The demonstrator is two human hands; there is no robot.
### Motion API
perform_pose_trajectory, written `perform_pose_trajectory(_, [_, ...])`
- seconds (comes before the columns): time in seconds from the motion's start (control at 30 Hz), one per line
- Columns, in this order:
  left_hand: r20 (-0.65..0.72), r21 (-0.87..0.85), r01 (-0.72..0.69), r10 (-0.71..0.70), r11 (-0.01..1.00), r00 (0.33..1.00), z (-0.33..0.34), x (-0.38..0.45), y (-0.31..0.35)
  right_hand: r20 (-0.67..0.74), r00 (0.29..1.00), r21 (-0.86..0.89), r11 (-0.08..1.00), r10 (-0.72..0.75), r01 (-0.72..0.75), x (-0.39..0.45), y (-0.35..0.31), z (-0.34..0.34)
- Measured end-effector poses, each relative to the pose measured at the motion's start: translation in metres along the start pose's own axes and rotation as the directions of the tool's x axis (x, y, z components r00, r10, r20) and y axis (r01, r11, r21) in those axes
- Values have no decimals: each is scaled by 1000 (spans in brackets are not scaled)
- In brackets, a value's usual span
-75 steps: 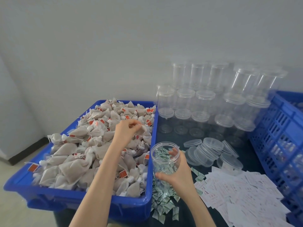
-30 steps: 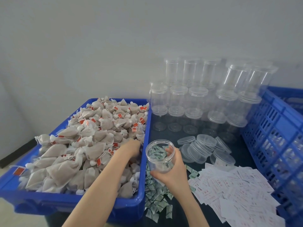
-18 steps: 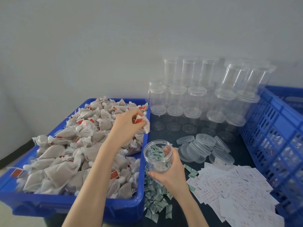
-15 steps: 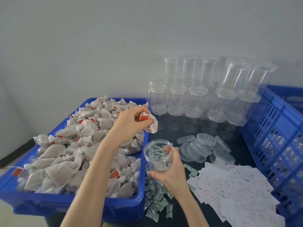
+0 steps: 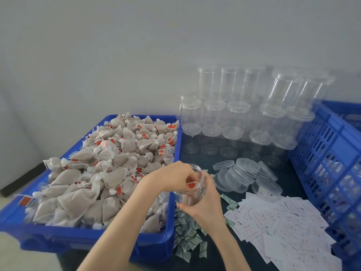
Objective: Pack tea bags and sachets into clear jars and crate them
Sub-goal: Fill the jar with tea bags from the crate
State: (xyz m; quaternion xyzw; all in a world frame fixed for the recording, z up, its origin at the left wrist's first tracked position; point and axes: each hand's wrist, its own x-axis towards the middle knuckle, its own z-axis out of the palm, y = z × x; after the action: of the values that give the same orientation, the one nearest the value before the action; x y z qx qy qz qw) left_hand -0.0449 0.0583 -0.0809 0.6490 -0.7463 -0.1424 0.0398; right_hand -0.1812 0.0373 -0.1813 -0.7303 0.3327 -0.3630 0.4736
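My right hand (image 5: 206,207) grips a clear open jar (image 5: 195,197) from below and the right, just beside the blue tub's right rim. Over the jar's mouth, my left hand (image 5: 174,178) has its curled fingers dipped inside, pinching a tea bag (image 5: 190,185) whose red tag shows through the wall. The blue tub (image 5: 93,236) on the left is heaped with grey tea bags (image 5: 109,163) carrying red tags. Small green-and-white sachets (image 5: 187,237) lie scattered on the dark table below the jar.
Stacked empty lidded jars (image 5: 244,114) stand at the back against the wall. Loose clear lids (image 5: 241,175) lie right of the jar. White paper labels (image 5: 283,225) are spread at front right. A blue slatted crate (image 5: 332,163) lines the right edge.
My left hand lifted a tea bag out of the tub and carried it right and down into the jar's mouth. My right hand kept holding the jar in nearly the same spot.
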Motion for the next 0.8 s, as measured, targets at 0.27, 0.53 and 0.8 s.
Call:
perform_pose_trajectory(0.27, [-249,-412,4,-117,911,962,-17,-10,-29,-25,999,72,997,41,-40,-2,5,1])
perform_pose_trajectory(0.53, [261,95,493,-500,865,826,25,2,-67,-27,998,63,996,57,-55,-4,4,1])
perform_pose_trajectory(0.8, [176,58,479,-481,876,859,36,4,-57,-43,998,84,996,47,-44,-5,2,2])
